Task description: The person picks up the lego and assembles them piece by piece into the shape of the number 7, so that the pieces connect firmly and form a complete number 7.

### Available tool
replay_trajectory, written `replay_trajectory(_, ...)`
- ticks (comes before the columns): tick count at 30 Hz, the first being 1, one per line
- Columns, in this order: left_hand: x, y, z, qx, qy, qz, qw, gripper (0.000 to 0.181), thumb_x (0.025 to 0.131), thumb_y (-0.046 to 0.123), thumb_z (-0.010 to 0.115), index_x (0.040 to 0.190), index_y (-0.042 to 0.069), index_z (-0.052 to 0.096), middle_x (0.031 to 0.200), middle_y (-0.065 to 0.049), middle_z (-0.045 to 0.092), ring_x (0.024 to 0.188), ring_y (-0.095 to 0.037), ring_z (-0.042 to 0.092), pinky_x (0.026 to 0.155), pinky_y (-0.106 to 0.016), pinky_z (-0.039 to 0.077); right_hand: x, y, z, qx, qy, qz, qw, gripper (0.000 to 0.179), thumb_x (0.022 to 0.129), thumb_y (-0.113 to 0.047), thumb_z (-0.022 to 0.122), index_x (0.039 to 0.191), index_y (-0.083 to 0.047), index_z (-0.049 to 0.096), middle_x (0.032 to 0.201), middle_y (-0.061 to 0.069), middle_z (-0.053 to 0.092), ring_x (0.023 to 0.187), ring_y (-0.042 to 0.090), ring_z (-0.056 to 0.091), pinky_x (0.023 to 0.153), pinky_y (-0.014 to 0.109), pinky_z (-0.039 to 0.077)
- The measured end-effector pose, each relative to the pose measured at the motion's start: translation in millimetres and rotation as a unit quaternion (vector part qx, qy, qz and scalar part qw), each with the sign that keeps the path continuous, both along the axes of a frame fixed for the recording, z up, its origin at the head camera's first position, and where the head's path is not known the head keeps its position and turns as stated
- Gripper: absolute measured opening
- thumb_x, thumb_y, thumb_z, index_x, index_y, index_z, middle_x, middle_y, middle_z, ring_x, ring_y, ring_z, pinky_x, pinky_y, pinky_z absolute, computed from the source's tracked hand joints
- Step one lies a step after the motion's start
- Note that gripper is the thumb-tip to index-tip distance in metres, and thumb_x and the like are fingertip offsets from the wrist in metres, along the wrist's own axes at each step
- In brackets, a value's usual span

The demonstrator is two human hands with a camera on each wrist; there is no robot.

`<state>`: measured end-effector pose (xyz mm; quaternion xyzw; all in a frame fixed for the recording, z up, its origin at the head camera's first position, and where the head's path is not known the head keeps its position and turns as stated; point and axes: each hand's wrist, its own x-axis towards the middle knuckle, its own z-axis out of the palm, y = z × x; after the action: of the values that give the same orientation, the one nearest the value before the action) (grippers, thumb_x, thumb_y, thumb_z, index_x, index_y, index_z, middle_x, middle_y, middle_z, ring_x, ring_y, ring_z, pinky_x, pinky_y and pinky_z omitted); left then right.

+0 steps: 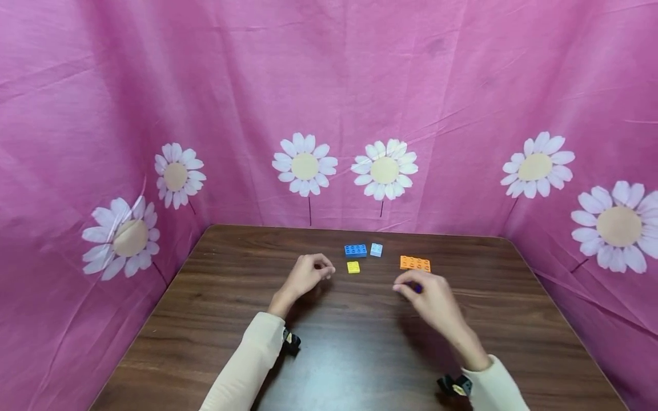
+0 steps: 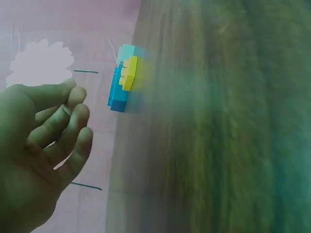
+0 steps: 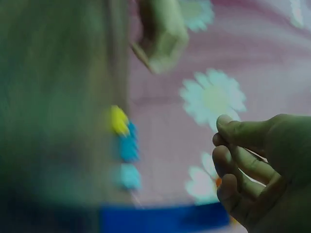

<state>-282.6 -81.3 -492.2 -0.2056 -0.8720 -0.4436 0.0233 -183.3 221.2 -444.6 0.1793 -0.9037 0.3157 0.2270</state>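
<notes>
My left hand [image 1: 307, 274] hovers over the table to the left of a small yellow brick [image 1: 353, 267]. Its fingers are loosely curled, and nothing shows between them in the left wrist view. Behind the yellow brick lie a longer blue brick [image 1: 355, 250] and a small light blue brick [image 1: 376, 249]. My right hand [image 1: 434, 299] is in front of an orange brick [image 1: 415, 263], fingers loosely bent and no object between the fingertips. A dark blue piece [image 1: 418, 289] peeks through the gap under that hand, mostly hidden.
The bricks lie toward the back of the brown wooden table [image 1: 339, 365]. A pink curtain [image 1: 339, 74] with white flowers surrounds the table at the back and sides. In the right wrist view a dark blue bar [image 3: 160, 219] crosses the bottom edge.
</notes>
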Motion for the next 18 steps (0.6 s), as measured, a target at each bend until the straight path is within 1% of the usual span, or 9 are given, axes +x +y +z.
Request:
replay_trajectory(3, -6.5, 3.7, -0.4, 0.010, -0.002, 0.011, 0.9999, 0.010, 0.092, 0.022, 0.069, 0.093, 0.014, 0.076, 0.071, 0.005, 0.071, 0.068, -0.013, 0.067, 0.066, -0.025, 0.054, -8.8, -24.3, -15.6, 0.023, -0.038, 0.036, 0.9984, 0.005, 0.086, -0.020, 0.076, 0.089, -0.024, 0.075, 0.088, -0.014, 0.072, 0.081, 0.001, 0.065, 0.072, 0.025, 0.054)
replay_trajectory(5, -10.9, 6.8, -0.5, 0.008, -0.003, 0.013, 0.9999, 0.014, 0.094, 0.023, 0.067, 0.096, 0.013, 0.077, 0.072, 0.005, 0.072, 0.070, -0.013, 0.068, 0.067, -0.024, 0.054, -15.7, -36.0, -25.4, 0.034, -0.070, 0.048, 0.9958, 0.006, 0.089, -0.018, 0.072, 0.091, -0.022, 0.076, 0.088, -0.011, 0.072, 0.076, 0.002, 0.063, 0.069, 0.025, 0.053)
replay_trajectory(8, -18.2, 11.6, 0.3, 0.004, -0.003, 0.011, 0.9999, 0.020, 0.097, 0.021, 0.062, 0.103, 0.007, 0.075, 0.076, -0.001, 0.074, 0.074, -0.017, 0.070, 0.069, -0.024, 0.054, -28.7, -49.7, -35.5, 0.060, -0.102, 0.045, 0.9920, 0.010, 0.092, -0.014, 0.068, 0.095, -0.020, 0.076, 0.091, -0.009, 0.072, 0.077, 0.001, 0.063, 0.070, 0.026, 0.054)
replay_trajectory(11, -26.4, 17.3, 2.0, -0.006, -0.003, 0.002, 1.0000, 0.023, 0.101, 0.014, 0.053, 0.112, 0.003, 0.071, 0.083, -0.009, 0.074, 0.079, -0.023, 0.070, 0.071, -0.027, 0.054, -42.0, -60.1, -40.7, 0.075, -0.122, 0.036, 0.9891, 0.012, 0.092, -0.012, 0.068, 0.101, -0.017, 0.075, 0.096, -0.007, 0.071, 0.078, 0.005, 0.063, 0.071, 0.030, 0.055)
replay_trajectory(13, -32.2, 21.7, 3.2, -0.019, -0.001, -0.003, 0.9998, 0.026, 0.102, 0.008, 0.048, 0.117, 0.002, 0.068, 0.090, -0.013, 0.074, 0.084, -0.025, 0.069, 0.075, -0.029, 0.054, -50.4, -65.4, -42.5, 0.087, -0.129, 0.030, 0.9874, 0.014, 0.092, -0.015, 0.068, 0.104, -0.015, 0.074, 0.099, -0.005, 0.070, 0.081, 0.009, 0.064, 0.074, 0.034, 0.056)
replay_trajectory(14, -35.0, 24.0, 4.1, -0.031, 0.002, -0.003, 0.9995, 0.027, 0.101, 0.006, 0.047, 0.118, 0.003, 0.067, 0.093, -0.013, 0.073, 0.087, -0.024, 0.069, 0.078, -0.031, 0.054, -54.2, -67.7, -43.3, 0.093, -0.131, 0.029, 0.9865, 0.015, 0.092, -0.016, 0.068, 0.106, -0.014, 0.073, 0.101, -0.003, 0.070, 0.083, 0.011, 0.064, 0.075, 0.035, 0.056)
replay_trajectory(18, -45.3, 33.2, 5.8, -0.093, 0.021, 0.003, 0.9954, 0.027, 0.098, 0.007, 0.051, 0.120, 0.008, 0.067, 0.109, -0.007, 0.069, 0.101, -0.020, 0.065, 0.091, -0.035, 0.052, -68.5, -74.3, -46.5, 0.119, -0.141, 0.024, 0.9825, 0.023, 0.091, -0.018, 0.069, 0.113, -0.011, 0.070, 0.107, 0.002, 0.067, 0.094, 0.018, 0.065, 0.083, 0.041, 0.056)
